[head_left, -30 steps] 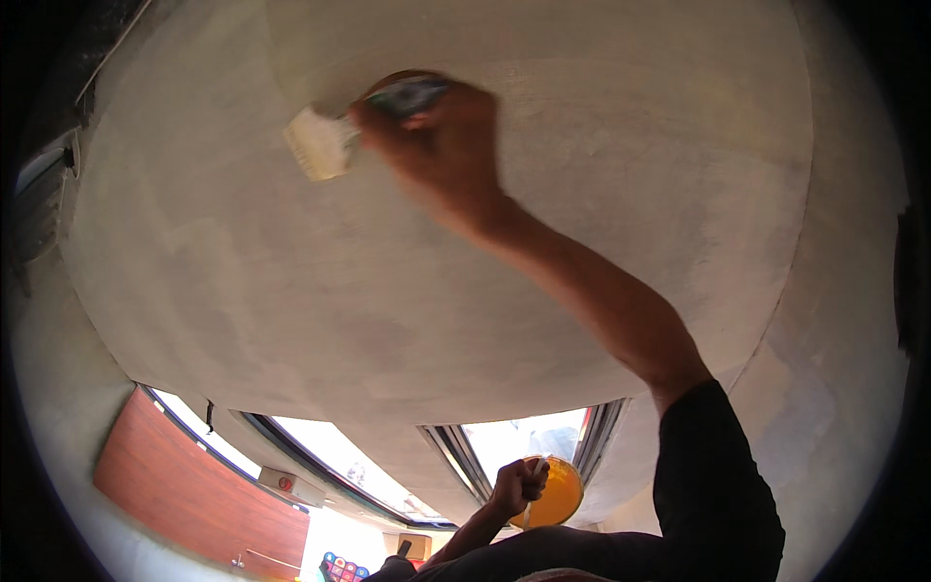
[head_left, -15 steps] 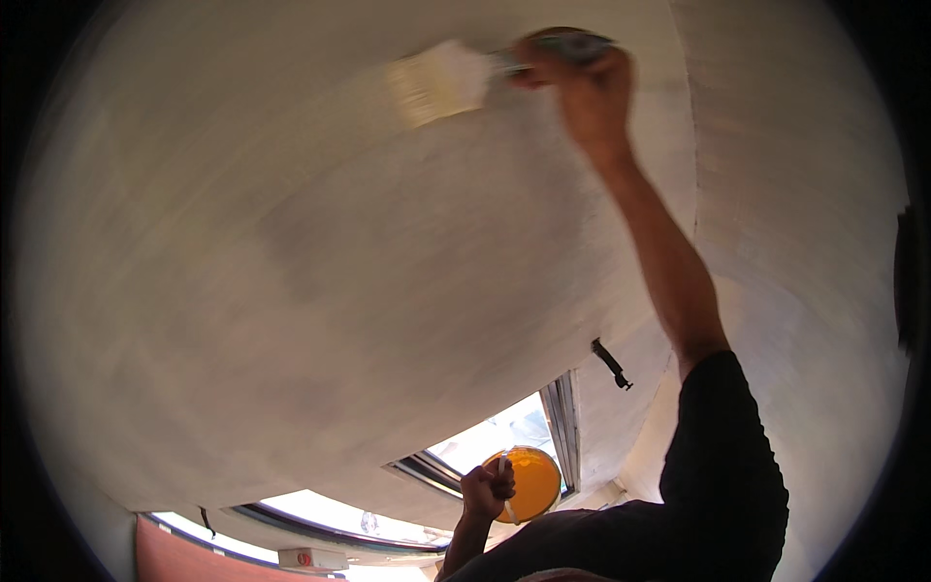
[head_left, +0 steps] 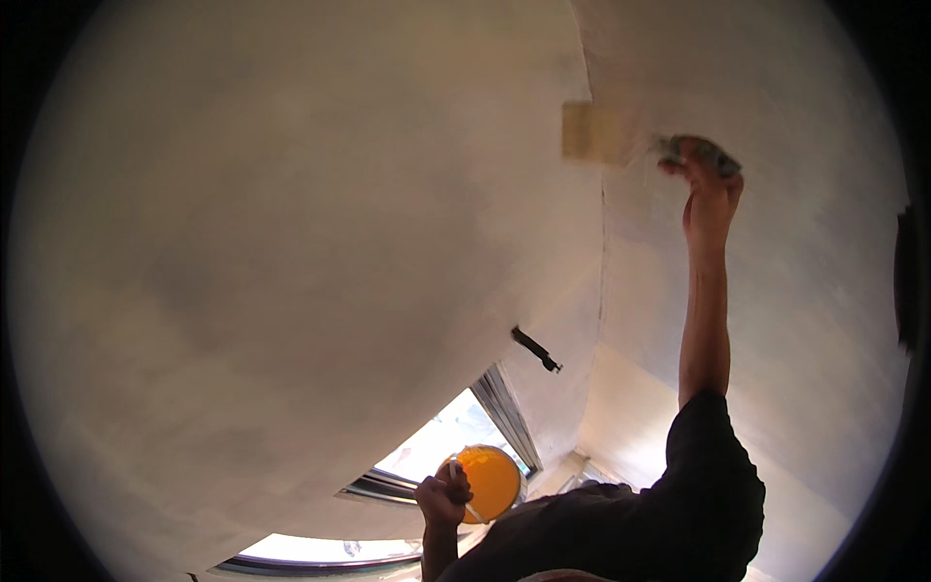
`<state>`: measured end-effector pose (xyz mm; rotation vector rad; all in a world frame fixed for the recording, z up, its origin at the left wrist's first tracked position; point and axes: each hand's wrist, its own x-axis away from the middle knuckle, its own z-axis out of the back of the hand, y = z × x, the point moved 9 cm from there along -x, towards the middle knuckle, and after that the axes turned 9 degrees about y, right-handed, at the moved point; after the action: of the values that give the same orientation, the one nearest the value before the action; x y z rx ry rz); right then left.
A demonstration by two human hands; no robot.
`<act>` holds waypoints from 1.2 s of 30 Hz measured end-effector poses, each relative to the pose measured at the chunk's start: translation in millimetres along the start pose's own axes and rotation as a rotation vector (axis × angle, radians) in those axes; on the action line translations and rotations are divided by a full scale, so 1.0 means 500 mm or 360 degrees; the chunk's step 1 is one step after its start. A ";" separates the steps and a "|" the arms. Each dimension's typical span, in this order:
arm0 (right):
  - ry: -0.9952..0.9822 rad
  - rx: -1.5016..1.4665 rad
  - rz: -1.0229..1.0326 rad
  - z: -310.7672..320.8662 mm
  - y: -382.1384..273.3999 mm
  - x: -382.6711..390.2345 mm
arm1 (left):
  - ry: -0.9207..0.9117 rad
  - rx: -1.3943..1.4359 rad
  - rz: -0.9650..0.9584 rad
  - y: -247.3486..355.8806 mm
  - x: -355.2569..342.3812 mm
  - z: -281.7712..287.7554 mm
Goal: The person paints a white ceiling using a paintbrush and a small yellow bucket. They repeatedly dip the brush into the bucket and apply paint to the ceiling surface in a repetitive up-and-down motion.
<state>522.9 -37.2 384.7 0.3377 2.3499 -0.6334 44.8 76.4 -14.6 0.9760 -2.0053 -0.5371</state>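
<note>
My right hand (head_left: 708, 189) is raised at the upper right, closed on the dark handle of a wide paintbrush. The pale yellowish bristle head (head_left: 592, 131) looks blurred and lies against the pale plastered surface, near a thin seam line. My left hand (head_left: 444, 497), low in the middle, is closed on the whitish handle of a round orange bucket (head_left: 493, 482), which shows just beside it.
A wide pale plastered surface (head_left: 291, 242) fills most of the view, meeting another panel (head_left: 795, 291) at a seam on the right. A black hanging bracket (head_left: 533, 347) is above a bright framed window (head_left: 432, 427). A second, curved window (head_left: 320, 548) shows at the bottom.
My right hand has swept the brush rightward, up and then lower toward the seam. The view has swung, shifting windows and bracket leftward. My left hand still holds the bucket.
</note>
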 end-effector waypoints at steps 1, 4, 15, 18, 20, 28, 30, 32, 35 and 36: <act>-0.0054 0.0067 -0.0098 0.012 -0.004 0.041 | -0.0003 0.0140 0.0083 -0.003 0.006 -0.007; -0.0335 0.0288 -0.0513 0.020 0.009 0.175 | -0.0029 0.0026 0.0019 0.007 0.005 -0.018; -0.1204 0.0695 -0.1531 0.027 0.096 0.654 | -0.0225 -0.0053 0.0044 0.046 0.056 -0.102; -0.1537 0.0998 -0.1217 0.006 0.108 0.707 | -0.0354 -0.0177 -0.0017 0.041 0.048 -0.101; -0.1696 0.1076 -0.1067 0.000 0.124 0.750 | -0.0383 -0.0181 0.0006 0.043 0.055 -0.115; -0.2207 0.1226 -0.0772 -0.017 0.164 0.855 | -0.0359 -0.0244 -0.0014 0.046 0.063 -0.184; -0.2318 0.1315 -0.0631 -0.012 0.174 0.878 | -0.0381 -0.0266 0.0000 0.040 0.058 -0.187; -0.2347 0.1377 -0.0620 -0.009 0.173 0.884 | -0.0403 -0.0236 0.0046 0.034 0.056 -0.193; -0.2368 0.1385 -0.0619 0.000 0.170 0.891 | -0.0421 -0.0147 0.0131 0.028 0.062 -0.208; -0.2371 0.1375 -0.0620 0.005 0.170 0.894 | -0.0417 -0.0140 0.0138 0.026 0.063 -0.211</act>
<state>226.5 65.1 54.9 -0.2281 0.6293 -1.4118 114.1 57.0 69.8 0.7937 -2.2227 -0.7298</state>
